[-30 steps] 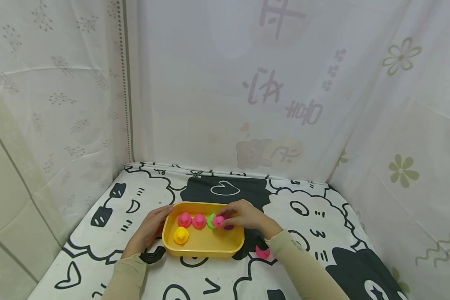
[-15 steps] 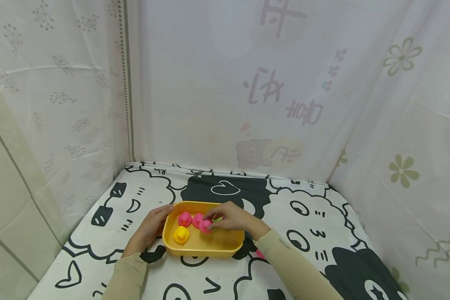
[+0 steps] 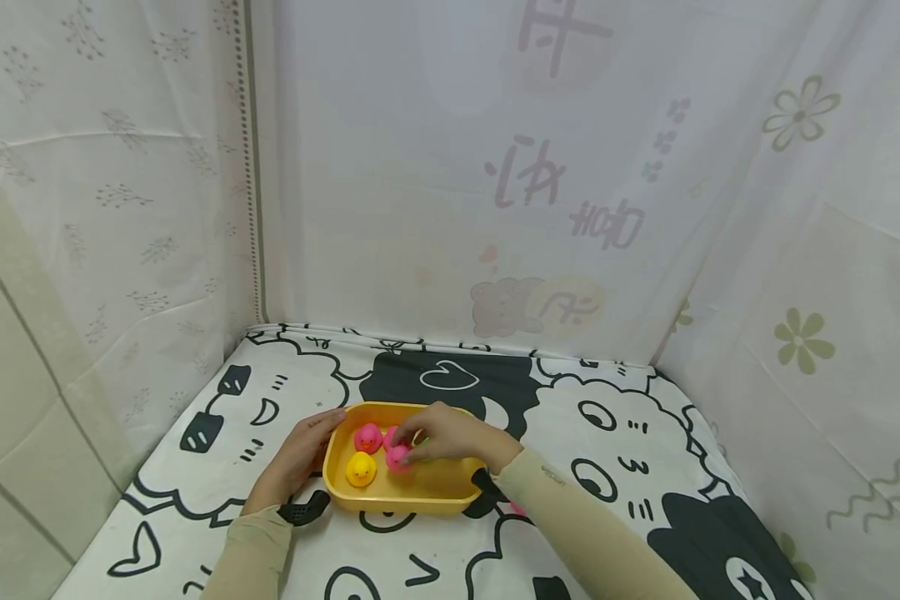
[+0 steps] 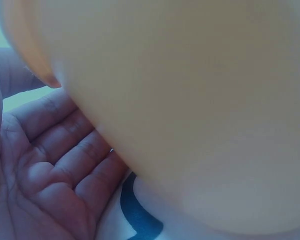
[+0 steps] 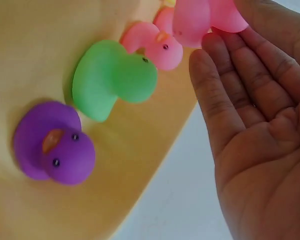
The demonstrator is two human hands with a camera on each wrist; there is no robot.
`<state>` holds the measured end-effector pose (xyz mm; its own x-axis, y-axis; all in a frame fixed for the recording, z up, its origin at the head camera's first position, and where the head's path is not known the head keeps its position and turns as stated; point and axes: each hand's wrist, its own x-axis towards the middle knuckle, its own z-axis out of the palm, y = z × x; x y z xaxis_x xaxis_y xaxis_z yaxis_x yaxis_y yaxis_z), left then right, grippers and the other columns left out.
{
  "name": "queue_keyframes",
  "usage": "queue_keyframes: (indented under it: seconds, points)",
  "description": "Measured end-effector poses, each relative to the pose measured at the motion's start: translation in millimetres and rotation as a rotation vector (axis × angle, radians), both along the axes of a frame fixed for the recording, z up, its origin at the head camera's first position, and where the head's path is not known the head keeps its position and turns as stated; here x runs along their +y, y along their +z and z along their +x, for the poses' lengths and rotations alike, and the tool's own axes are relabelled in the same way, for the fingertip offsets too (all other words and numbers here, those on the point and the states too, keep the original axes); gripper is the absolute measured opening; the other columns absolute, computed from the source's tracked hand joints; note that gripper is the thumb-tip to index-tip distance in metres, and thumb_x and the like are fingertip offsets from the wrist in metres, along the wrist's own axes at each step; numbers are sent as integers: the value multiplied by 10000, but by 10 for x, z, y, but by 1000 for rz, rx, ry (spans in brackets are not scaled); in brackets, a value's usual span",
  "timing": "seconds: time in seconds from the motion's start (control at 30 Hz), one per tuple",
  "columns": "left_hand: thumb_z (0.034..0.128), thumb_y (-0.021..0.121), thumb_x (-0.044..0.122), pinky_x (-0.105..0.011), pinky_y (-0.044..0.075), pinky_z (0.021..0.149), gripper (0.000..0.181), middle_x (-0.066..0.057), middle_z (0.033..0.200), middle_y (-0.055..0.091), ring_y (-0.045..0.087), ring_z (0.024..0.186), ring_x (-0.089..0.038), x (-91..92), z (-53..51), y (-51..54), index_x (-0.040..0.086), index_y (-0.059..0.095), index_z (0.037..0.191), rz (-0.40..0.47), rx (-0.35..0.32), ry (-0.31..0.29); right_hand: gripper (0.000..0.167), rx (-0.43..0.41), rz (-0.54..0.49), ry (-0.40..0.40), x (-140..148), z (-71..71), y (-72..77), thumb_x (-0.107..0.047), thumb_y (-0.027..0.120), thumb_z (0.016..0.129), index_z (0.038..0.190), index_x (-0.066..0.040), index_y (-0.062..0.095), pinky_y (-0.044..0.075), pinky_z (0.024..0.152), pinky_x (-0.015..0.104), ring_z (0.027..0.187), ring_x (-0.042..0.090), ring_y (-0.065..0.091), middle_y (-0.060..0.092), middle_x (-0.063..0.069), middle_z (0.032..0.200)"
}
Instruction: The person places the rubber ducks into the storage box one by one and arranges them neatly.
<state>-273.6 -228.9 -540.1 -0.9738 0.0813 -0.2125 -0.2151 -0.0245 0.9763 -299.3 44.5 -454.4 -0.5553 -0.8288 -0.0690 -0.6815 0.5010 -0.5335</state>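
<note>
A yellow plastic tray (image 3: 397,503) lies on the patterned cloth. My left hand (image 3: 297,457) holds its left end, thumb at the rim and fingers against the outer wall in the left wrist view. Over the tray, my right hand (image 3: 450,433) pinches a pink rubber duck (image 3: 398,457) between thumb and fingers. Another pink duck (image 3: 367,438) sits at the back left, and a third, partly covered by my fingers, is beside it. A yellow duck (image 3: 361,470) is in front of them. The right wrist view shows a green duck (image 5: 110,80) and a purple duck (image 5: 55,145) along the tray's back.
Outside the tray, a pink piece (image 3: 517,508) on the cloth is mostly hidden by my right sleeve. White printed curtains (image 3: 390,208) stand behind and on both sides of the cloth (image 3: 420,575).
My right hand has carried the pink duck leftward from beside the green and purple ducks to just right of the yellow duck. The left hand and tray have stayed put.
</note>
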Motion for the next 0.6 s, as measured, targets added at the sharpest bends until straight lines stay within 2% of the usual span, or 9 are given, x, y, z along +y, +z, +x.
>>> queue_keyframes:
  seconds: [0.13, 0.27, 0.6]
  points:
    - [982, 571, 540, -348, 570, 909, 724, -190, 1450, 534, 661, 1092, -236, -1, 1, -7, 33, 468, 1488, -1, -2, -3, 231, -41, 49, 12, -100, 7, -50, -254, 798, 874, 1093, -204, 744, 511, 777, 149, 867, 22, 571, 656, -173, 930]
    - [971, 580, 555, -346, 567, 913, 746, -189, 1459, 526, 658, 1102, -230, 4, 6, -9, 33, 464, 1491, -2, -4, -8, 220, -43, 84, 28, -155, 2, -117, -231, 815, 858, 1064, -196, 747, 506, 758, 146, 840, 29, 559, 646, -163, 898]
    - [945, 601, 583, -343, 576, 889, 784, -186, 1446, 540, 675, 1067, -222, -12, -3, -14, 35, 468, 1490, 3, -3, 0, 236, -76, 71, 14, -165, -66, -182, -226, 822, 851, 1072, -202, 743, 514, 787, 151, 867, 26, 575, 658, -171, 920]
